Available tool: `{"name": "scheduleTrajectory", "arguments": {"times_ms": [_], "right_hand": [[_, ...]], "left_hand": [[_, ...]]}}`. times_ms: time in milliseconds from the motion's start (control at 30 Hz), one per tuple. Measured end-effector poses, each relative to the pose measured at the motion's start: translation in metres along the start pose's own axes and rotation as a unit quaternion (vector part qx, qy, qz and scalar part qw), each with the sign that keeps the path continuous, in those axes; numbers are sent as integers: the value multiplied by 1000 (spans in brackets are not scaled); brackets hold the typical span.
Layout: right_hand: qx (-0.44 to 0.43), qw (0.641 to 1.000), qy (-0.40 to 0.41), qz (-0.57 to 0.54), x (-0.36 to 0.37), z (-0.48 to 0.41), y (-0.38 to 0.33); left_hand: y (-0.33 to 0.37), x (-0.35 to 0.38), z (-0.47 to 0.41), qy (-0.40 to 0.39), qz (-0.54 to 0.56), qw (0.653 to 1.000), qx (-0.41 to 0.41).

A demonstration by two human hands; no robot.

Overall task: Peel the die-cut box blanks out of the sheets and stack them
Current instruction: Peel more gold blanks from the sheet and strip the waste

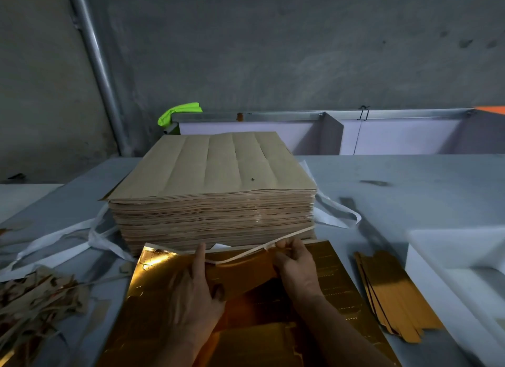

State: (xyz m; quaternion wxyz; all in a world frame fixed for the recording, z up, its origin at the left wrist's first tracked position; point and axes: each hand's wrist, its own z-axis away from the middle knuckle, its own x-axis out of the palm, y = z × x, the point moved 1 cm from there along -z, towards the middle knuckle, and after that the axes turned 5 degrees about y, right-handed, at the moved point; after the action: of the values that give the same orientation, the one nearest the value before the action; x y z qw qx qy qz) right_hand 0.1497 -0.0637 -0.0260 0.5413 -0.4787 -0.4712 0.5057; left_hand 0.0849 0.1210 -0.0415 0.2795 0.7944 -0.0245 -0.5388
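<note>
A shiny gold die-cut sheet [341, 279] lies flat on the table in front of me. My left hand [191, 290] lies on its left half, fingers spread, thumb under a lifted gold panel [246, 268]. My right hand [296, 265] pinches the far edge of that panel, where a thin waste strip [289, 236] curls away toward the right. Behind the sheet stands a tall stack of sheets [216, 191], brown backs up. A small pile of peeled gold blanks [393, 293] lies to the right of the sheet.
Torn brown and gold offcuts [35, 301] heap at the left. White straps [68, 238] trail from under the tall stack. A white foam block [459, 260] sits at the right edge. Grey wall, a pipe [95, 66] and a partitioned bench [330, 134] stand behind.
</note>
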Motion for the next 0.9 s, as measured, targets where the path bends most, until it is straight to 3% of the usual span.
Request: {"name": "scheduleTrajectory", "arguments": {"times_ms": [133,433,633,900], "right_hand": [[-2,1000,3,-19,0,-1,1],[33,994,7,-106,-7,-2,-2],[81,981,-75,-162,-21,-2,-15],[52,979,-185,-66,-45,17,-24]], "left_hand": [[0,0,1,3,-54,998,35],[-1,7,-3,-7,-77,997,-11],[2,2,0,-2,-88,996,4],[8,-1,1,-11,-110,994,13]]}}
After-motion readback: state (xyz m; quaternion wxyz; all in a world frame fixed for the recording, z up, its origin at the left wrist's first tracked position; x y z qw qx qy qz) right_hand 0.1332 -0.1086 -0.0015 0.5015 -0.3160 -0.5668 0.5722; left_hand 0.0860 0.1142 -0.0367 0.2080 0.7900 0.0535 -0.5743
